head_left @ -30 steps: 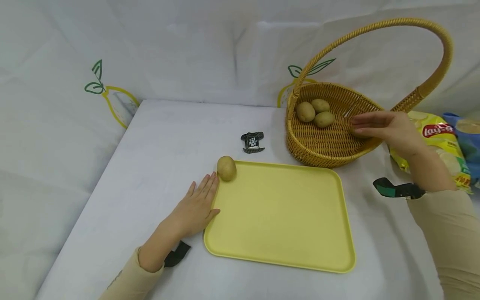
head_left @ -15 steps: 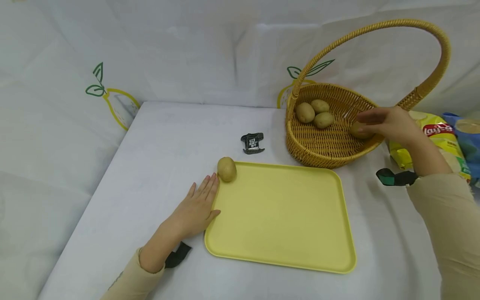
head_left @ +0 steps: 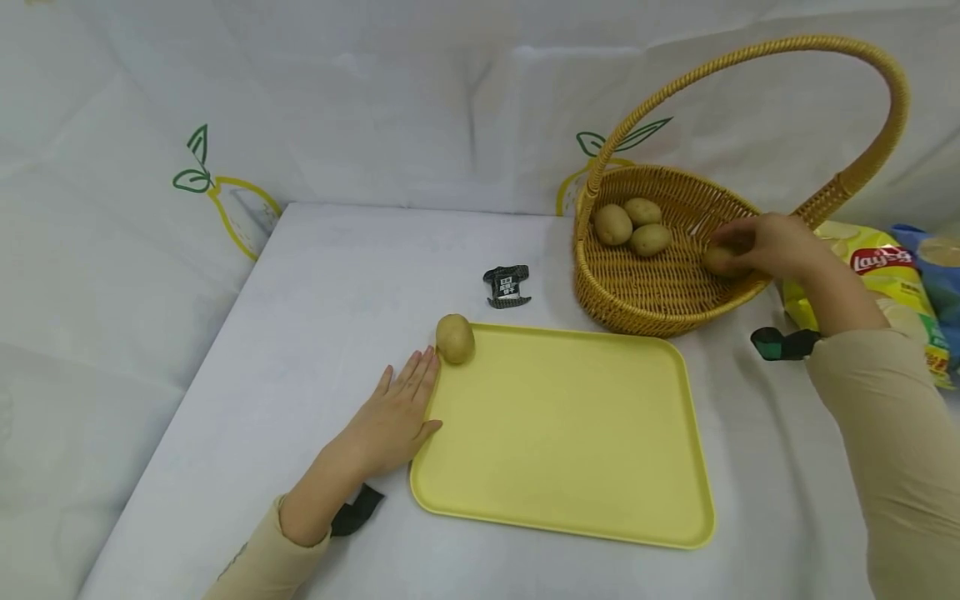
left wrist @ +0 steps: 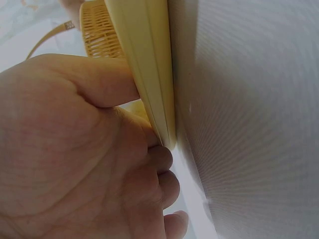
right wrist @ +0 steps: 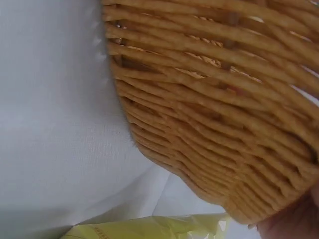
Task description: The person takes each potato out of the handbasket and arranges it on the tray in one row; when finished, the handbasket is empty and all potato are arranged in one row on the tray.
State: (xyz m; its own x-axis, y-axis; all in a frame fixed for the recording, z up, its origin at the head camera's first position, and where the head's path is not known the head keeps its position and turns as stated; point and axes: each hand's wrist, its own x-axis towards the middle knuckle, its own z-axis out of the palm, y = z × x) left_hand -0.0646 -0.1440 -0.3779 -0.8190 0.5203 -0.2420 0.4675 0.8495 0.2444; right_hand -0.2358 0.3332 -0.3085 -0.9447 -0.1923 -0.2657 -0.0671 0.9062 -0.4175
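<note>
My left hand (head_left: pixel 393 421) lies with straight fingers along the left edge of a yellow tray (head_left: pixel 562 433), the thumb over its rim. In the left wrist view the thumb and fingers (left wrist: pixel 162 158) touch the tray's side (left wrist: pixel 147 64). One potato (head_left: pixel 455 339) sits on the tray's far left corner, just beyond my fingertips. Inside a wicker basket (head_left: pixel 637 315), my right hand (head_left: pixel 783 246) reaches over the right rim and grips a potato (head_left: pixel 720 262) between thumb and fingers. Three more potatoes (head_left: pixel 612 225) are grouped at the basket's left. The right wrist view shows mostly woven wall (right wrist: pixel 199 109).
The basket's tall arched handle (head_left: pixel 750 54) rises above the right forearm. Yellow (head_left: pixel 885 267) and blue snack bags (head_left: pixel 937 258) stand at the far right. A small black packet (head_left: pixel 506 286) lies between tray and basket. White cloth hangs behind the table (head_left: pixel 360 275).
My right hand's fingers have spread over the potato at the basket's right, then closed around it. The right forearm has swung slightly forward. My left hand and the tray have stayed put.
</note>
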